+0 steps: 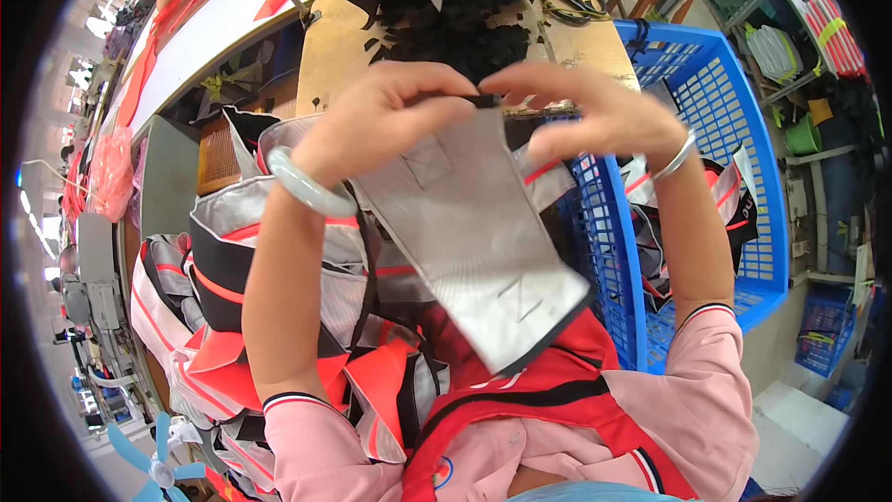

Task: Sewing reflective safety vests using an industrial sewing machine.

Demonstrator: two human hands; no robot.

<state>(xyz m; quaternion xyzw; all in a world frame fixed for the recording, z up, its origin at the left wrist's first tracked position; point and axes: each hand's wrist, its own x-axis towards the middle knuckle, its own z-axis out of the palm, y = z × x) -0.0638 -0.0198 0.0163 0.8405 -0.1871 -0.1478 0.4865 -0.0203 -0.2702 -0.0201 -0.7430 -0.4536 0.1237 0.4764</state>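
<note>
Head view: the left hand [376, 121] pinches, thumb nearly meeting forefinger, the dark upper edge of a grey cloth panel [492, 214]; the right hand [613, 116], half open, has a fingertip by that edge, contact uncertain. This top grip seemingly lets the panel hang flat below the fingers. Beyond them lie black scraps [455, 46]; a blue basket [624, 260] rightward and piled bags [220, 270] leftward seem placed within reach.
</note>
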